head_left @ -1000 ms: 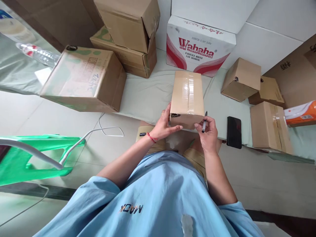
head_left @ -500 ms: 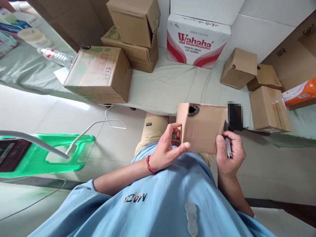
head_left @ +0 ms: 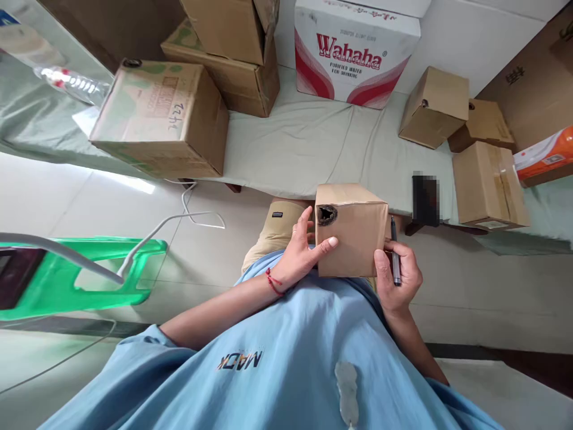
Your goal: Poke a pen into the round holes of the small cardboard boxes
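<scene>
In the head view a small brown cardboard box (head_left: 351, 242) is held over my lap. A dark, burnt-looking round hole marks the upper left corner of the face toward me. My left hand (head_left: 301, 251), with a red string bracelet at the wrist, grips the box's left side, thumb on the front face and fingers at the edge. At the right edge my right hand (head_left: 396, 275) presses its thumb to the box. A dark marker pen (head_left: 394, 251) is also held in those right fingers, pointing up beside the box. The box's far side is hidden.
Ahead, a cloth-covered bench (head_left: 286, 149) bears a white and red Wahaba-style "Wahaha" water carton (head_left: 353, 60), a larger carton (head_left: 156, 113) and small boxes (head_left: 434, 107). A pixelated black object (head_left: 425, 200) lies at its edge. A green stool (head_left: 85, 298) and white cable (head_left: 152, 239) are left.
The box has turned in my hands, showing its top face instead of its left side, and shifted left. My right hand moved left with it. The camera view has shifted too.
</scene>
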Motion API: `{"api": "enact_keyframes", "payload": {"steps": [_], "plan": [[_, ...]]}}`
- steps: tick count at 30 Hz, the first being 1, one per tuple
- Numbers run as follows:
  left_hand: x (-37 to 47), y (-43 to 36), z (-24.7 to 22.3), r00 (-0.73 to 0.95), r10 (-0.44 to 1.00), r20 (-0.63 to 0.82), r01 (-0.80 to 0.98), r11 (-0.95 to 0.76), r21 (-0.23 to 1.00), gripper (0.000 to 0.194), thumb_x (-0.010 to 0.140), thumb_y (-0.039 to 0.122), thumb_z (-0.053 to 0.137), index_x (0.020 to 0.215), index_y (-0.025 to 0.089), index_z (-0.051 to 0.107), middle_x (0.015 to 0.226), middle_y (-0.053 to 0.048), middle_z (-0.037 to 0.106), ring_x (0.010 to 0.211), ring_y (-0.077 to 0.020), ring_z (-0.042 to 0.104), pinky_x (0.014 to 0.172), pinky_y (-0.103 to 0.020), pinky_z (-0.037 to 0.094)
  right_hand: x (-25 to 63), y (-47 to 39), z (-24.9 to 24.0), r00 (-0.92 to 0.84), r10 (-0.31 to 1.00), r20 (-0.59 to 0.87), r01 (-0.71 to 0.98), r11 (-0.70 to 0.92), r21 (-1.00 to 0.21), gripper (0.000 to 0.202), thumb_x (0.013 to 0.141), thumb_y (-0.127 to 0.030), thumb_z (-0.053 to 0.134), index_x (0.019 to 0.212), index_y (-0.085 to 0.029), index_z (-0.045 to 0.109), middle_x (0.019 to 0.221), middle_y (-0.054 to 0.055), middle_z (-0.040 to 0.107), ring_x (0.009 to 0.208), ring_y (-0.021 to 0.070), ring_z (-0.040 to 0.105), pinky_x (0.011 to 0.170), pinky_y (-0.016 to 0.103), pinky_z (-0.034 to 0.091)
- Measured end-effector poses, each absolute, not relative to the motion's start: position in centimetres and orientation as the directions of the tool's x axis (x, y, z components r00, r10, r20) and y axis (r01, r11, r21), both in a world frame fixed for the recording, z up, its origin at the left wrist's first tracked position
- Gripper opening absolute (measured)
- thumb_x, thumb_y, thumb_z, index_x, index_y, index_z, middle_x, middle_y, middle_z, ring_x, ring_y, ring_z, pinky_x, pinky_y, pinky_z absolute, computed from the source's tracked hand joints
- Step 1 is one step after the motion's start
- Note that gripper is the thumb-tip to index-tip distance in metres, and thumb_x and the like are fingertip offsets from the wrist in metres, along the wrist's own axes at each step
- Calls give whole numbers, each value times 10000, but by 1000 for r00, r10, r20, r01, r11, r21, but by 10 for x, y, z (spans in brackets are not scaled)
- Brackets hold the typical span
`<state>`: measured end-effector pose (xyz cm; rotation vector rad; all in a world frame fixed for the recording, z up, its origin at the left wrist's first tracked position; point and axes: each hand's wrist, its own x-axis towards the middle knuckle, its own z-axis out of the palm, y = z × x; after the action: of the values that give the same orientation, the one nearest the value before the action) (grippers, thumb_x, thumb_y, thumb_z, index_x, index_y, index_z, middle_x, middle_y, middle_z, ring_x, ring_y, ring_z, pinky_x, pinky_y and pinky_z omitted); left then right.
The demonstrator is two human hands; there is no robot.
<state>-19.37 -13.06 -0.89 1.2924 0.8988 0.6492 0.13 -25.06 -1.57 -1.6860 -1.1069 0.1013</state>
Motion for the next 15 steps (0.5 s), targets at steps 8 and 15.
{"api": "enact_keyframes", "payload": {"steps": [8,15], "plan": [[-185,-129,6,522,814,-254,12,291,957,1110,833,752,797,1716,365,247,1729,-103,412,1507,-395,536,1234,-594,509,4,-251,-19,606,614,506,563,118,-818,207,924,-387,820,1025,-218,755,854,14,778,687,166,717,633,288,565],[-183,-130,7,524,813,-253,28,280,960,1033,864,763,752,1686,330,298,1660,-110,502,1456,-369,588,1179,-537,559,3,-236,40,702,407,584,385,473,-793,226,1020,-404,633,1005,-198,725,479,-107,385,363,87,277,399,237,302]]}}
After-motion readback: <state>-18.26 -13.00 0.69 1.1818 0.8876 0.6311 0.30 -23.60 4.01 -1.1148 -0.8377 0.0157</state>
